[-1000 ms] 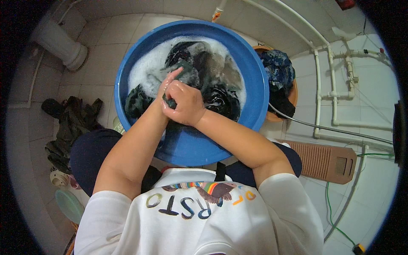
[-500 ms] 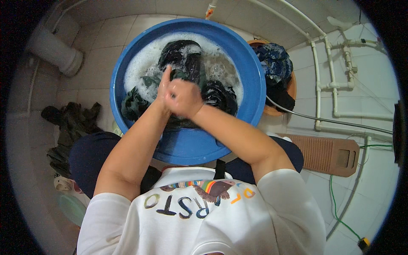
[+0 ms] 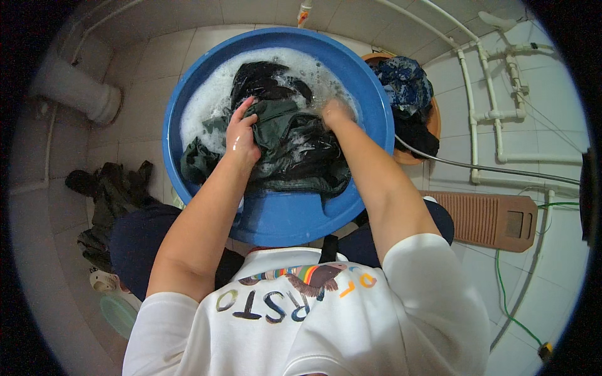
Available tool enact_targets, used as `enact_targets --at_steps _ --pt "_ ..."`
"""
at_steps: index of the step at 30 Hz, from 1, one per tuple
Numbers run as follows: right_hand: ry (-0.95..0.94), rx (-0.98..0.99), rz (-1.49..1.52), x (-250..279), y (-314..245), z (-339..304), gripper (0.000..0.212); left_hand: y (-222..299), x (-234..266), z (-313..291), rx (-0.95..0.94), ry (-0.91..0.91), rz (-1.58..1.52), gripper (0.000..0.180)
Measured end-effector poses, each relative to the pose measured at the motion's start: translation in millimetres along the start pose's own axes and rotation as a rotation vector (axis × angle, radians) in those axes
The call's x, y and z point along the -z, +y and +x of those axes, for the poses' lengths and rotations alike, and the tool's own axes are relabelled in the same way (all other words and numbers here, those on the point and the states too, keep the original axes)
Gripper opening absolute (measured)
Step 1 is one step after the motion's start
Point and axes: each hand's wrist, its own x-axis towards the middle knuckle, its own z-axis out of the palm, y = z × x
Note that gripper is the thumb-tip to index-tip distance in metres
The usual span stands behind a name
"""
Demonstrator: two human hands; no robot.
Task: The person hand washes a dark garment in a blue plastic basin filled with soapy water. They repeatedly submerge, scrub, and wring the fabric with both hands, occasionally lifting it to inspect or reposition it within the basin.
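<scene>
The two hands work well apart inside a wide round blue basin (image 3: 282, 216), whose rim reaches close to the person's knees. The left hand (image 3: 243, 135) rests against the left part of a soaked dark green cloth (image 3: 273, 122), two fingers showing apart; whether it pinches any fabric cannot be told. The right hand (image 3: 337, 114) is blurred at the right side of the wet heap, over foamy water near the basin's inner wall, and its fingers are too unclear to say whether they are spread or closed on something. The green cloth lies between the two hands, in the middle of the basin, with a black cloth (image 3: 254, 78) just beyond it. White foam (image 3: 213, 94) fills the margin between the heap and the far and left walls, while the near side shows a stretch of blue plastic. On the right, an orange basin (image 3: 433, 135) of laundry sits just beside the rim, and a grey hose (image 3: 501, 169) runs off rightward, limiting room there. A brown washboard (image 3: 480, 219) lies beside the right knee. On the left, tiled floor (image 3: 135, 150) separates the rim from a dark clothes pile (image 3: 113, 197).
</scene>
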Motion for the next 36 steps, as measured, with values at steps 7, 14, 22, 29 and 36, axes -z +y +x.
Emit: enact_targets --at_steps 7,14,22,29,36 --pt "0.371 0.852 0.522 10 -98 -99 0.032 4 10 6 0.157 -0.102 -0.344 0.036" --pt "0.426 0.947 0.532 16 -123 -144 0.021 -8 31 18 0.226 -0.191 -0.206 0.037" --pt "0.335 0.744 0.621 1 -117 -133 0.018 -11 5 -2 0.230 0.036 -0.168 0.025" --pt "0.241 0.364 0.703 13 -108 -100 0.024 0 -15 -19 0.291 0.115 -0.029 0.028" --pt "0.169 0.863 0.590 9 -125 -156 0.014 -16 63 40 0.407 -0.546 -0.247 0.030"
